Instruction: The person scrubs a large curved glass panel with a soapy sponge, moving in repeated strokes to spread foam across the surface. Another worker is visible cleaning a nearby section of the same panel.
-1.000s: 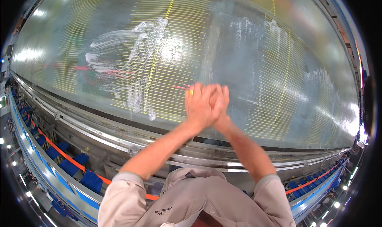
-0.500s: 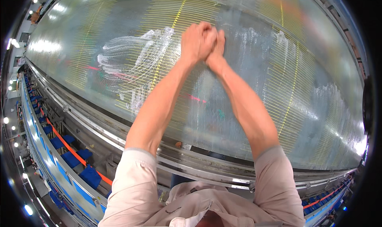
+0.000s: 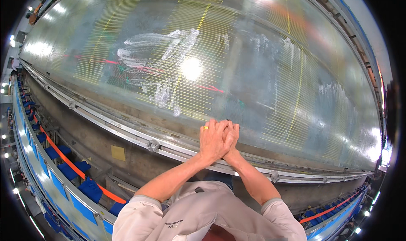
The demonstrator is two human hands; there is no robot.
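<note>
My left hand (image 3: 213,140) and my right hand (image 3: 232,140) are pressed together at the near edge of a long, glossy work table (image 3: 249,110). The fingers of both are closed and curled over each other. A dark bit shows at the far side of the fingers, but whatever they grip is hidden beneath them. A small yellow patch (image 3: 206,127) shows at a finger of my left hand. White foamy smears (image 3: 160,93) lie on the surface ahead and to the left, over rows of thin yellow lines (image 3: 198,97).
A metal rail (image 3: 127,129) runs along the table's near edge, with a round fitting (image 3: 152,145) on it. Beyond a gap at the left stand blue seats or bins (image 3: 90,189) beside an orange strip (image 3: 67,164). Pink marks (image 3: 211,89) cross the surface.
Both hands, still joined, have come back from the middle of the table to its near edge, close to my body. My elbows are now bent. The view has shifted a little.
</note>
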